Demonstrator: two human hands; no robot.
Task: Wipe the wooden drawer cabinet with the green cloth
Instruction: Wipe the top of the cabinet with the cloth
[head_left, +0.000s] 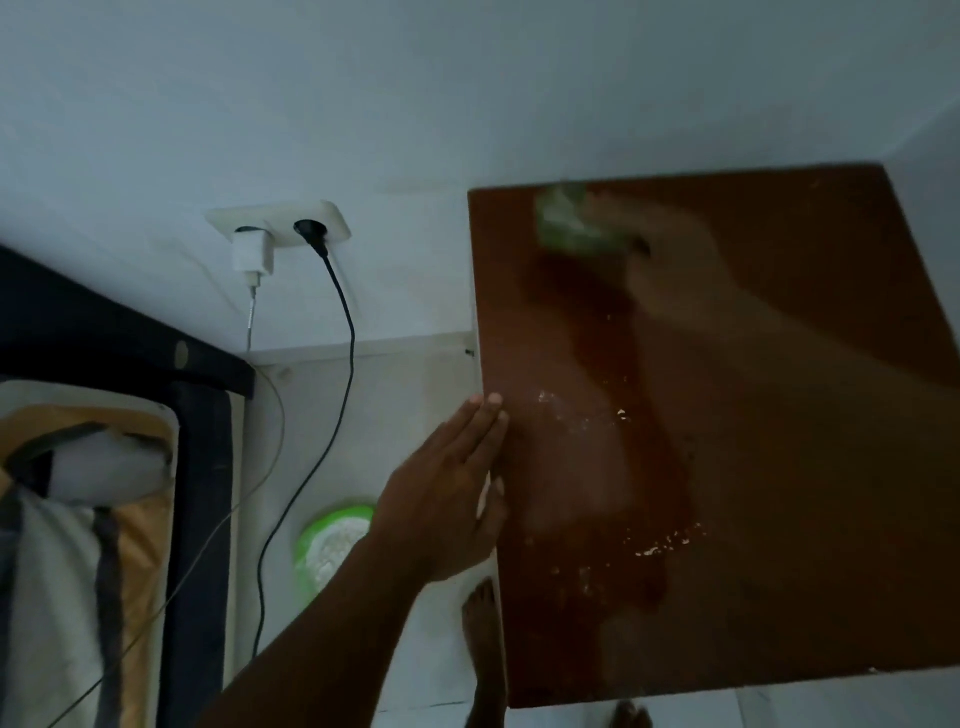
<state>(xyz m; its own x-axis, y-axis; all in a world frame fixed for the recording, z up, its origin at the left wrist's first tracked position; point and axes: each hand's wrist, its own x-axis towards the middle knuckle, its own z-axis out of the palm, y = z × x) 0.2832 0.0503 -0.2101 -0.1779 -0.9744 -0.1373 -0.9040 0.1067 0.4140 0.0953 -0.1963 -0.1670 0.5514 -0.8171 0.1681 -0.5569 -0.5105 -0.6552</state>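
The wooden drawer cabinet's reddish-brown top (779, 467) fills the right half of the view, with pale specks and a wet streak down its middle. My right hand (670, 265), blurred by motion, holds the green cloth (574, 226) pressed on the top near the far left corner. My left hand (452, 488) lies flat with fingers together against the cabinet's left edge, holding nothing.
A wall socket (280, 223) holds a white charger (253, 254) and a black plug with a cable (337, 364) hanging to the floor. A green bowl (332, 545) of white grains sits on the floor left of the cabinet. A bed (104, 467) stands at left. My bare feet (483, 634) show below.
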